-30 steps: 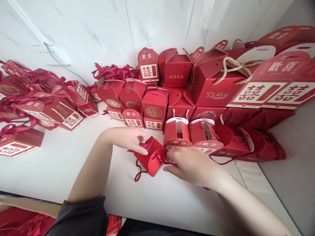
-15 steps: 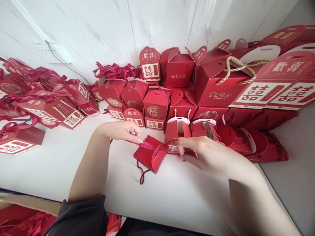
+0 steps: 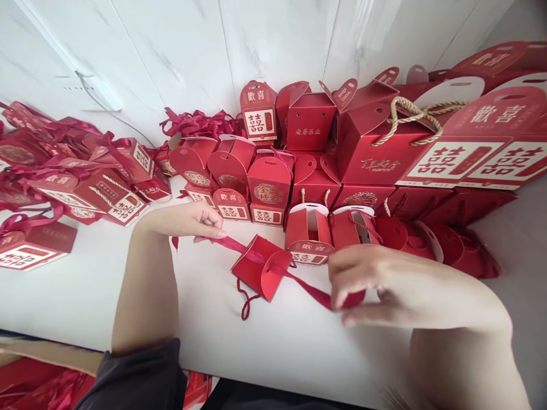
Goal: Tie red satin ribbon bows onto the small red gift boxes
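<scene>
A small red gift box (image 3: 257,273) lies on the white table, with a dark red cord loop (image 3: 245,304) hanging from its near side. A red ribbon (image 3: 308,289) runs across its top and through the slot in its rounded flap. To the left of the box, my left hand (image 3: 199,221) pinches one stretch of the ribbon, with a short tail dangling beneath. My right hand (image 3: 363,279), slightly blurred, is closed on the ribbon's other stretch at the right. Between my hands the ribbon spans the box, sagging a little on the right side.
Rows of red gift boxes (image 3: 270,191) stand behind, stacked higher at the right. A pile of ribbon-tied boxes (image 3: 85,182) fills the left, with loose ribbons (image 3: 200,121) near the wall (image 3: 171,57). Below the table's front edge sits a carton (image 3: 51,356) with red items.
My hands have moved apart: the left one leftward, the right one rightward and nearer. More ribbon now shows on both sides of the box, which has stayed in place.
</scene>
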Motion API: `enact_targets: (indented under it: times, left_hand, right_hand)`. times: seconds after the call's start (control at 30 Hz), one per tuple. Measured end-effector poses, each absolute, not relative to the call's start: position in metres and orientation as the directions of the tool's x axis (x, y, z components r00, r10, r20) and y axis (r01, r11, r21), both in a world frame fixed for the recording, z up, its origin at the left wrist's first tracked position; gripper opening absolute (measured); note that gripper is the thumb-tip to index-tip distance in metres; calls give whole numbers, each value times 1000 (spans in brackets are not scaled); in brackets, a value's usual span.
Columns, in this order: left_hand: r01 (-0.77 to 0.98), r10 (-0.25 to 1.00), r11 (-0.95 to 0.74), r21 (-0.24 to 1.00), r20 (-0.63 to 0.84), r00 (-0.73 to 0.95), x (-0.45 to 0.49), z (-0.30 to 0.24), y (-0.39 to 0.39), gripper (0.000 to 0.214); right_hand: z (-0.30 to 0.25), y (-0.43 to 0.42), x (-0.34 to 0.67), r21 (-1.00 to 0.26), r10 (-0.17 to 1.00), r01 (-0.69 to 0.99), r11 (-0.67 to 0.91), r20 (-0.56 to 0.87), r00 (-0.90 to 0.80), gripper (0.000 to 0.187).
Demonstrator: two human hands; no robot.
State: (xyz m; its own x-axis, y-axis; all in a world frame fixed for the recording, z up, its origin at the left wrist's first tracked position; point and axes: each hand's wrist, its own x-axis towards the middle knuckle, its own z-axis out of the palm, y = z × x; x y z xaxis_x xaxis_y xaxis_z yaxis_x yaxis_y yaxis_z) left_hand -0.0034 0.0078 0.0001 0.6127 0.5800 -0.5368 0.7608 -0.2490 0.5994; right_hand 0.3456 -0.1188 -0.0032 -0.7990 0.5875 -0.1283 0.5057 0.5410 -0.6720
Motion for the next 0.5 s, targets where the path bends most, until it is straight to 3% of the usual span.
enact_targets:
  times: [0.07, 0.13, 0.27, 0.33, 0.4, 0.5]
  left_hand:
    - [789, 601, -230, 570, -555, 575, -5, 2, 8, 35]
    - [803, 602, -213, 557, -572, 557, -4, 1, 8, 35]
    - [769, 520, -252, 587, -588, 619, 3, -5, 10, 34]
    - [746, 471, -267, 610, -593, 653, 8, -8, 10, 32]
    - [723, 428, -267, 637, -594, 681, 15, -12, 9, 30]
    - [703, 383, -267, 659, -597, 705, 26, -18, 6, 30]
  right_hand:
    - [-3, -118, 344, -737, 482, 426, 525, -155, -862, 12]
    - [-7, -117, 337, -773, 482, 412, 482, -159, -862, 19]
    - [-29, -114, 314, -628, 743, 690, 360, -253, -619, 33]
    - [-42, -108, 303, -570, 794, 767, 293, -301, -528, 40]
    - [-54, -100, 296, -673, 718, 712, 199, -394, -574, 42]
    - [-65, -85, 290, -811, 460, 581, -67, -542, -703, 46]
